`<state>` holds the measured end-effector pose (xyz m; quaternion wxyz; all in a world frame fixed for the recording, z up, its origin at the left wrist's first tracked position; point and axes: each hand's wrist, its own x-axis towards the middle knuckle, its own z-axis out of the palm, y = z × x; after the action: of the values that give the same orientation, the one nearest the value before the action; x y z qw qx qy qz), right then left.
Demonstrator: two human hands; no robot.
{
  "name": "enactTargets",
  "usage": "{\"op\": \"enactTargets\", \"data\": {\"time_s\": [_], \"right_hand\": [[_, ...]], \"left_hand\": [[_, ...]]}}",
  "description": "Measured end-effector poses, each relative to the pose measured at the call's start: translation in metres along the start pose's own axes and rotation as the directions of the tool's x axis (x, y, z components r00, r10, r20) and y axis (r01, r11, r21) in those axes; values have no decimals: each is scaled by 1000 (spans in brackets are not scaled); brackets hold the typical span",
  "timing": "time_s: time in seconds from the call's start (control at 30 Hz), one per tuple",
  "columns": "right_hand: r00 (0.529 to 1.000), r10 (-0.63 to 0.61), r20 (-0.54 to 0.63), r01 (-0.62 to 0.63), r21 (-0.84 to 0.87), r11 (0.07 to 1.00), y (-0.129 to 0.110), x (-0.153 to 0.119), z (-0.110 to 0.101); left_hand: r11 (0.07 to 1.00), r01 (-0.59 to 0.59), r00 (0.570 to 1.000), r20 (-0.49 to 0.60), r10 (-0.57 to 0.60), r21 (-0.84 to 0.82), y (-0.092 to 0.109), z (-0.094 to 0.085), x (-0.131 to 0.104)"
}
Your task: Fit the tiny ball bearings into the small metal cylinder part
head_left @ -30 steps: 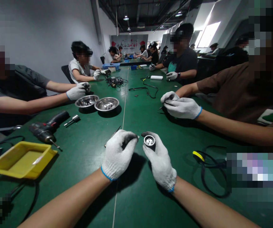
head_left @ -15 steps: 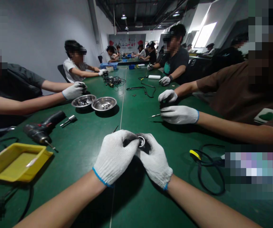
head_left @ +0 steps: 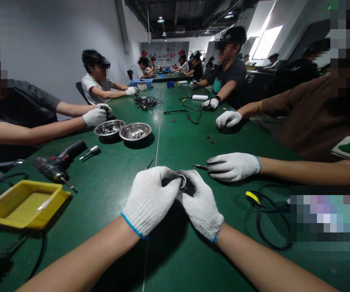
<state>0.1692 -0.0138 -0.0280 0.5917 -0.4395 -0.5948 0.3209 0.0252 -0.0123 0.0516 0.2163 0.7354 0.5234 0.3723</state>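
Both of my hands wear white knitted gloves with blue cuffs and meet above the green table (head_left: 102,219). Between them is a small dark round part (head_left: 182,181) with a bright metal ring at its end. My left hand (head_left: 150,198) pinches it from the left, thumb and fingers closed. My right hand (head_left: 201,202) wraps round it from the right. Much of the part is hidden by the gloves. A thin dark tip (head_left: 148,164) sticks out behind my left hand; what it belongs to is hidden.
On the left are a power drill (head_left: 55,164), a metal socket (head_left: 93,151), a yellow tray (head_left: 48,217) and two steel bowls (head_left: 135,140). A looped black cable (head_left: 258,227) lies right. Co-workers' gloved hands (head_left: 236,166) rest near dark rings (head_left: 212,141).
The co-worker's hands at right have moved apart, one now low with a thin tool on the table; two small rings now show there. My hands keep their hold on the part.
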Motion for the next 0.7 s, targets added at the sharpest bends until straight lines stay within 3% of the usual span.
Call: {"op": "enactTargets", "data": {"time_s": [0.27, 0.47, 0.7], "right_hand": [[1000, -19, 0, 19, -15, 1000, 0, 0, 1], [1000, -30, 0, 30, -18, 999, 0, 0, 2], [999, -33, 16, 33, -52, 998, -1, -1, 1]], "left_hand": [[999, 41, 999, 27, -41, -1, -1, 2, -1], [1000, -6, 1000, 19, 5, 22, -2, 2, -2], [986, -35, 998, 61, 25, 165, 0, -2, -1]]}}
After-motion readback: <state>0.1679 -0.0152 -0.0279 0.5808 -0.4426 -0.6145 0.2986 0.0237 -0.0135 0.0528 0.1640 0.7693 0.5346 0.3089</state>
